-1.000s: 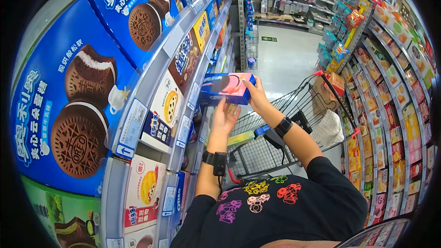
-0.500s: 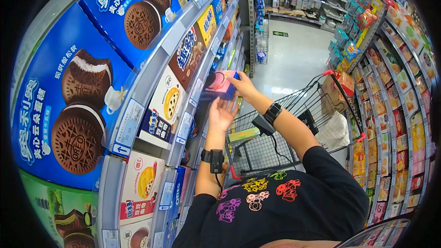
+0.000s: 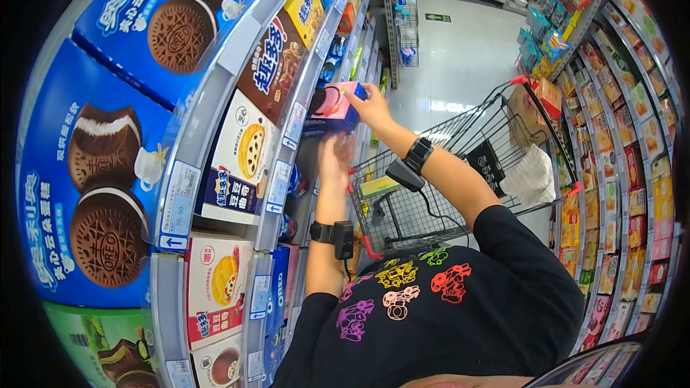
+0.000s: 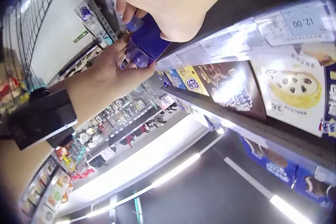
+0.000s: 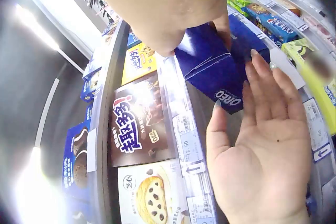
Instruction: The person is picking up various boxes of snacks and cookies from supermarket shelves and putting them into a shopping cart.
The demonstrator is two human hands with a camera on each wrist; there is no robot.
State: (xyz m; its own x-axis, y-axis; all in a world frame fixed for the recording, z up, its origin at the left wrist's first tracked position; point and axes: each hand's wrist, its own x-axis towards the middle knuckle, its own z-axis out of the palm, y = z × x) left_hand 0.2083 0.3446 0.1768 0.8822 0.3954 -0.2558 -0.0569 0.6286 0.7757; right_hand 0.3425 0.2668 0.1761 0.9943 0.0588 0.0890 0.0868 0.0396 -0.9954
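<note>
Supermarket aisle with a pale floor (image 3: pixel 467 57) down the middle and packed snack shelves (image 3: pixel 611 172) along the right side. Along the left shelving (image 3: pixel 228 59): big blue Oreo cake boxes (image 3: pixel 104 197), a brown 趣多多 cookie box (image 3: pixel 273 72) and a white cookie box (image 3: pixel 248 145). At the shelf edge just past these, a pink-and-blue Oreo box (image 3: pixel 346 104); cannot tell whether touching the shelf. Grasped at one end by the right hand (image 3: pixel 372 108), thumb over the pink face. Just below it, the left hand (image 3: pixel 334 162), blurred in the head view but plainly unclenched in the right wrist view: palm upturned, fingers extended near the box, gripping nothing. Done so far, by the look of it: box picked out and firmly held. Not yet done: letting go of it, whether onto the shelf or into the shopping cart (image 3: pixel 424 223) nearby; impossible to judge which. Visible inside the cart: a yellow-green pack (image 3: pixel 379 185).
</note>
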